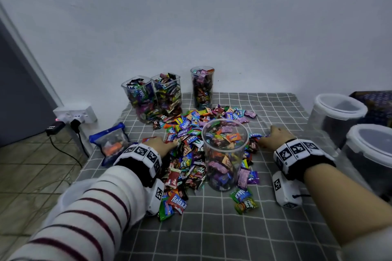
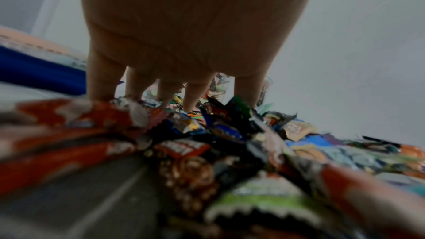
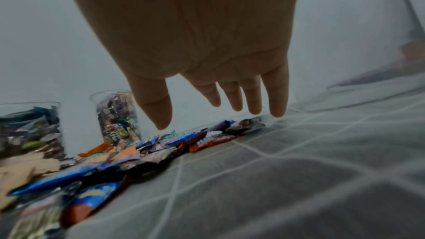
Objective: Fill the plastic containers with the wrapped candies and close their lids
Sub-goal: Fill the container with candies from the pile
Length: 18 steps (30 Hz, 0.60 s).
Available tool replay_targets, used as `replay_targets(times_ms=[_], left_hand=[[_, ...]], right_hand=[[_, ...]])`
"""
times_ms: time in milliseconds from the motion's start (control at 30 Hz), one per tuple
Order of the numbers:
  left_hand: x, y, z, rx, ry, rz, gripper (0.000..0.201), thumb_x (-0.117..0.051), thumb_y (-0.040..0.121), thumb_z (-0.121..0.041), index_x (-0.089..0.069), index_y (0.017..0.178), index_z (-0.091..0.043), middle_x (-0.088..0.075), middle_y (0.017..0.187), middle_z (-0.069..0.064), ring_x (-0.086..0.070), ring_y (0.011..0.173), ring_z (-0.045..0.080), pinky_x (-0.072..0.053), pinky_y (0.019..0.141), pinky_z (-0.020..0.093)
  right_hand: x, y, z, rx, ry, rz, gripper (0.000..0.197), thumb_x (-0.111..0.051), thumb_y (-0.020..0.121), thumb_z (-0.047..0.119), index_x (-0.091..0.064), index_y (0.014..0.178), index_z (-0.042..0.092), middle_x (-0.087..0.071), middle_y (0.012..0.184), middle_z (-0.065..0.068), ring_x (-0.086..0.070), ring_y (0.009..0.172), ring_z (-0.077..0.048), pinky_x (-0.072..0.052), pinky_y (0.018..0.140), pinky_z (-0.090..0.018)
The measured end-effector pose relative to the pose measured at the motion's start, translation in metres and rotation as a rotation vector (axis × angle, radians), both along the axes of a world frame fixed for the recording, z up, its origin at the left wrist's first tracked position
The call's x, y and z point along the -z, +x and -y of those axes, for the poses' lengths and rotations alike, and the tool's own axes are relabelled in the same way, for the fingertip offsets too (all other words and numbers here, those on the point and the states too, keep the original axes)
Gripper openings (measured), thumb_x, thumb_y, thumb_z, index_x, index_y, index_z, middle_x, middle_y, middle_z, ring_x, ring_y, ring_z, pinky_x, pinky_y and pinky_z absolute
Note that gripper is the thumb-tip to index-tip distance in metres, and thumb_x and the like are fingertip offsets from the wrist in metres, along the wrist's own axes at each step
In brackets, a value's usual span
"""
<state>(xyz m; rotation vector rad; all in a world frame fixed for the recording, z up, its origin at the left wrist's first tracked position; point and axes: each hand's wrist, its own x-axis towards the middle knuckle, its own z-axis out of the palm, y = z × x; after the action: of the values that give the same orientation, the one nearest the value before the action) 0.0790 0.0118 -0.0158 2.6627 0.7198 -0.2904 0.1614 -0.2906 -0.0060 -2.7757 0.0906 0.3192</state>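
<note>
A heap of wrapped candies (image 1: 186, 137) lies on the grey checked cloth (image 1: 212, 229). In its middle stands a clear round container (image 1: 224, 154), lidless and nearly full of candies. My left hand (image 1: 161, 142) rests on the heap's left side, fingers (image 2: 193, 97) straight and pressed down into the wrappers (image 2: 184, 134). My right hand (image 1: 273, 135) is at the heap's right edge, fingers (image 3: 253, 101) spread and straight above the candies (image 3: 207, 137), holding nothing. Three full lidless containers stand at the back: two square (image 1: 142, 99) (image 1: 168, 93), one tall round (image 1: 202, 87).
Two empty white-rimmed tubs (image 1: 337, 116) (image 1: 371, 154) stand at the right edge. A blue zip bag (image 1: 110, 144) lies at the left edge. Beyond it, a power strip (image 1: 74, 114) and cable sit on the tiled floor. A wall (image 1: 212, 27) backs the table.
</note>
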Motion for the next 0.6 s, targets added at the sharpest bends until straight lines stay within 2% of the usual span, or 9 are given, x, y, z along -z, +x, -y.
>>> replay_targets(times_ms=[100, 167, 267, 300, 367, 433, 500, 600], left_hand=[[0.001, 0.004, 0.0, 0.018, -0.04, 0.066, 0.059, -0.046, 0.092, -0.053, -0.046, 0.134, -0.012, -0.052, 0.134, 0.013, -0.051, 0.119, 0.029, -0.041, 0.094, 0.031], [0.001, 0.006, -0.005, -0.006, -0.036, 0.09, 0.058, -0.05, 0.091, -0.051, -0.046, 0.134, -0.011, -0.046, 0.138, 0.015, -0.049, 0.121, 0.03, -0.04, 0.096, 0.032], [0.0, 0.007, -0.01, -0.051, -0.022, 0.028, 0.077, -0.051, 0.088, -0.057, -0.026, 0.147, -0.016, -0.02, 0.154, 0.017, -0.035, 0.135, 0.035, -0.033, 0.109, 0.038], [0.0, 0.007, -0.009, -0.038, -0.042, 0.006, 0.078, -0.049, 0.088, -0.058, -0.022, 0.149, -0.016, -0.019, 0.155, 0.016, -0.033, 0.136, 0.034, -0.031, 0.11, 0.038], [0.001, 0.008, -0.007, 0.022, -0.106, -0.012, 0.076, -0.046, 0.09, -0.056, -0.019, 0.149, -0.016, -0.024, 0.154, 0.012, -0.033, 0.137, 0.031, -0.029, 0.108, 0.035], [0.001, 0.01, -0.006, 0.078, -0.186, -0.017, 0.079, -0.048, 0.089, -0.057, -0.016, 0.15, -0.019, -0.024, 0.155, 0.006, -0.03, 0.139, 0.028, -0.026, 0.111, 0.034], [-0.001, 0.011, -0.005, 0.116, -0.229, -0.023, 0.082, -0.053, 0.086, -0.058, -0.015, 0.151, -0.024, -0.022, 0.156, 0.004, -0.028, 0.14, 0.027, -0.026, 0.113, 0.036], [-0.005, 0.011, -0.001, 0.162, -0.257, -0.02, 0.073, -0.061, 0.083, -0.05, -0.033, 0.146, -0.026, -0.033, 0.151, 0.004, -0.036, 0.135, 0.025, -0.029, 0.107, 0.031]], right_hand=[[0.005, 0.008, -0.008, 0.001, 0.039, -0.044, 0.068, -0.055, 0.092, 0.034, -0.022, 0.147, 0.01, -0.041, 0.142, -0.018, -0.045, 0.126, -0.031, -0.039, 0.097, -0.032], [0.009, 0.013, -0.015, -0.022, 0.046, -0.051, 0.064, -0.053, 0.093, 0.035, -0.026, 0.145, 0.006, -0.04, 0.144, -0.018, -0.043, 0.128, -0.031, -0.038, 0.101, -0.033], [0.011, 0.013, -0.023, -0.104, 0.015, -0.053, 0.059, -0.048, 0.094, 0.043, -0.033, 0.142, 0.011, -0.039, 0.145, -0.016, -0.039, 0.131, -0.031, -0.036, 0.106, -0.036], [0.015, 0.016, -0.026, -0.142, 0.02, -0.067, 0.058, -0.049, 0.093, 0.044, -0.035, 0.141, 0.016, -0.042, 0.143, -0.014, -0.042, 0.129, -0.031, -0.036, 0.105, -0.036], [0.026, 0.026, -0.027, -0.215, 0.096, -0.11, 0.06, -0.055, 0.087, 0.044, -0.039, 0.14, 0.023, -0.05, 0.138, -0.009, -0.05, 0.122, -0.029, -0.04, 0.103, -0.038], [0.038, 0.038, -0.025, -0.282, 0.126, -0.157, 0.057, -0.058, 0.085, 0.041, -0.045, 0.137, 0.023, -0.055, 0.132, -0.01, -0.055, 0.115, -0.028, -0.043, 0.101, -0.041], [0.017, 0.014, -0.031, -0.333, 0.094, -0.184, 0.053, -0.059, 0.088, 0.033, -0.045, 0.138, 0.022, -0.055, 0.132, -0.01, -0.054, 0.117, -0.028, -0.042, 0.102, -0.038], [0.004, -0.005, -0.035, -0.386, -0.007, -0.194, 0.051, -0.062, 0.087, 0.02, -0.046, 0.136, 0.02, -0.055, 0.132, -0.005, -0.05, 0.123, -0.025, -0.039, 0.101, -0.03]])
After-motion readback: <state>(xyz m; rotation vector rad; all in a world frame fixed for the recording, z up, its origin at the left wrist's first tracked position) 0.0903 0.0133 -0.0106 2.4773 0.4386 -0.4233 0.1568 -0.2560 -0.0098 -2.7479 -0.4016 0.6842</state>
